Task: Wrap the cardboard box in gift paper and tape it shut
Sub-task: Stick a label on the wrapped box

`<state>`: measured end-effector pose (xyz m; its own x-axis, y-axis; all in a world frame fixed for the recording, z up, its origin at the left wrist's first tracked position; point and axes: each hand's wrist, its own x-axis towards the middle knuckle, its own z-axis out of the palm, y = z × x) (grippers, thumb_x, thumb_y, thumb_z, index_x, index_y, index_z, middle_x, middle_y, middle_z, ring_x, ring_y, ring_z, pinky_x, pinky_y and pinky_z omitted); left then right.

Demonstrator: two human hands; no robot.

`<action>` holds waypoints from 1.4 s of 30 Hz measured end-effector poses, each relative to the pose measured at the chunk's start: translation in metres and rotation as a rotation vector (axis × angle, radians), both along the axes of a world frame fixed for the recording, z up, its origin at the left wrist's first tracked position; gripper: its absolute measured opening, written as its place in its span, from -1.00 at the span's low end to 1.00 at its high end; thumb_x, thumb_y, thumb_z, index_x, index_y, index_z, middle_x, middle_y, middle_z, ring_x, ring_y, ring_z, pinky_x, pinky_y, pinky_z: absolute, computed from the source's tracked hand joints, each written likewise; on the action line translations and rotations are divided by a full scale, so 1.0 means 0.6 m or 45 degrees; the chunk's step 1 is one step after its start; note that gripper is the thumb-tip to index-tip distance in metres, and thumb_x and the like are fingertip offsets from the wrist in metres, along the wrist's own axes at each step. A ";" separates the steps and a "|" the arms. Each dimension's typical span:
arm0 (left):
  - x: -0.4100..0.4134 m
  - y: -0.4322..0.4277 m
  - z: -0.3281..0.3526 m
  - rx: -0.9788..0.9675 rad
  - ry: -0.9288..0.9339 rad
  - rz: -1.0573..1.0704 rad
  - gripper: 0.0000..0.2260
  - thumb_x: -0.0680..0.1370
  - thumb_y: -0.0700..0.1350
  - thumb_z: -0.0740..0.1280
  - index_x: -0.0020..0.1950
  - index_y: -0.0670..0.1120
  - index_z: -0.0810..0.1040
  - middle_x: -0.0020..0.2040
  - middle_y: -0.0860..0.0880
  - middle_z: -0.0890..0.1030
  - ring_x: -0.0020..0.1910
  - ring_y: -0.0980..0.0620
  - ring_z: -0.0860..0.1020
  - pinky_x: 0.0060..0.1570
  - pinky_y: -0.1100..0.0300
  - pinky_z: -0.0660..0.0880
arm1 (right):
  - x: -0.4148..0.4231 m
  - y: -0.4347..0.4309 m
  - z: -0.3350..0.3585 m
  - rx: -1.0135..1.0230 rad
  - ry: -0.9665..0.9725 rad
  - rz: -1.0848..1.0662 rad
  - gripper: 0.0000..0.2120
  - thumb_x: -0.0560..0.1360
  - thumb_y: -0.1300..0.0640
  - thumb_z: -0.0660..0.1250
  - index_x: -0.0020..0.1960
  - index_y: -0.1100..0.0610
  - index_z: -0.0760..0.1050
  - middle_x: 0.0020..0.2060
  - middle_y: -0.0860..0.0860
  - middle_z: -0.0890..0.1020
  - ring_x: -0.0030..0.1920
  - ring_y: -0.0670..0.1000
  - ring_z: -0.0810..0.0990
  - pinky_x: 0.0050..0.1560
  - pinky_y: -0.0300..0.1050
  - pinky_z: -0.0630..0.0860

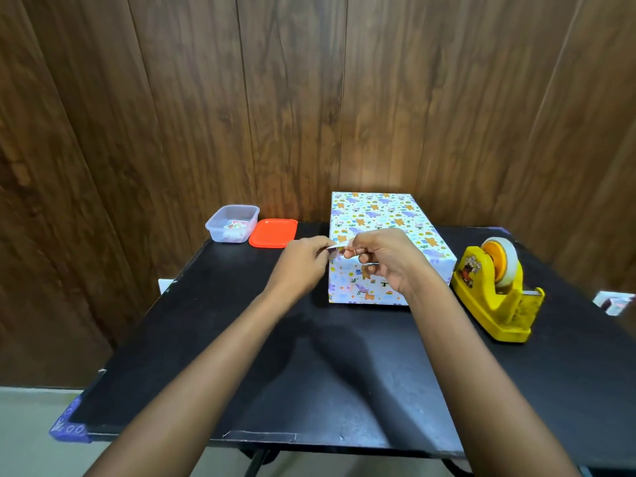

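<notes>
The cardboard box [378, 211] stands on the far middle of the bench [241, 339], its far end close to the wooden wall [206, 98]; it is covered on every face I can see with gift paper [347, 287], white with small coloured animals. The paper lies flat and tight with sharp edges, so I judge the wrapping is almost finished and only a last closing or decoration remains.

The box looks stiff and probably light; the paper is thin and smooth, so it may slip under dry fingers and it can tear or crease at the corners. It is better to take the box by its two long sides with flat palms, not by a folded edge.

In front of the near left top corner of the box, the left hand [303, 259] and the right hand [389, 259] are together; the fingers of both pinch a small strip [335, 247], pale and thin, which spans between them. I cannot tell if it is tape or a sticker; such a piece is limp and sticky, so it should be held only by its ends.

To the right of the box is a yellow tape dispenser [495, 304] with a tape roll [507, 259]; to the left, at the far edge, are a clear container [220, 232] with small things inside and, touching it, an orange lid [273, 233].
</notes>
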<state>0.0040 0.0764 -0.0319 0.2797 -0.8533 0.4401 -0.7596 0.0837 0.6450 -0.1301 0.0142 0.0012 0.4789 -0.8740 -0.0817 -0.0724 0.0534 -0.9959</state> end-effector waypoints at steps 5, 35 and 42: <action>-0.006 0.000 0.024 0.114 0.195 -0.054 -0.81 0.59 -0.23 0.23 -0.02 -0.25 0.63 -0.20 -0.02 0.61 -0.32 0.28 0.50 -0.35 0.44 0.33 | -0.024 -0.003 -0.005 0.008 -0.035 0.041 -0.87 0.40 0.38 0.25 -0.20 0.31 0.58 -0.37 0.08 0.62 -0.45 -0.09 0.35 -0.49 -0.28 0.27; -0.023 -0.048 0.026 0.109 0.961 -0.273 -0.85 0.48 -0.40 0.33 -0.17 -0.17 0.48 -0.26 -0.12 0.52 -0.29 0.02 0.54 -0.32 0.26 0.59 | -0.097 -0.062 -0.028 -0.422 -0.054 -0.228 -0.89 0.43 0.30 0.42 -0.17 0.11 0.59 -0.17 0.03 0.61 -0.10 0.00 0.58 0.04 0.02 0.53; -0.073 -0.067 0.066 0.015 -0.593 -0.153 -0.88 0.53 -0.25 0.23 0.02 -0.09 0.47 -0.15 0.00 0.55 -0.12 -0.09 0.51 -0.18 0.06 0.37 | -0.083 -0.069 -0.014 -1.062 0.729 -0.235 -0.57 0.46 0.09 0.40 0.31 0.04 0.44 0.26 -0.04 0.44 0.33 0.01 0.26 0.13 -0.13 0.20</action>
